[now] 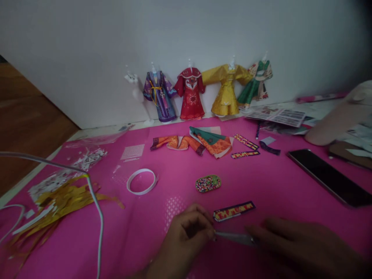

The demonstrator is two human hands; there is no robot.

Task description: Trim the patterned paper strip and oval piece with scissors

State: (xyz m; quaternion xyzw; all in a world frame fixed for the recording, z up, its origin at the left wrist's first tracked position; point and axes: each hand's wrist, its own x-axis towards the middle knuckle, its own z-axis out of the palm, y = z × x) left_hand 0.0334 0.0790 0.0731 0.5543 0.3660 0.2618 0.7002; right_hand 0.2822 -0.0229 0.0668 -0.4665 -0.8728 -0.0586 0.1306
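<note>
My left hand (187,234) is curled in a pinch low on the pink mat (261,182). My right hand (293,244) lies to its right with fingers closed round a thin silvery tool (235,237) whose tip reaches the left fingertips. Whatever the left fingers pinch is too small to make out. Just above the hands lies a patterned paper strip (234,211). Farther up sits a small oval dish of beads (208,183).
Several paper robes on small stands line the white wall (192,93). Folded orange and green paper pieces (200,142), a white tape ring (142,181), gold paper scraps (64,201), a white cable (95,209), a dark phone (328,176) and printed sheets (279,115) lie around.
</note>
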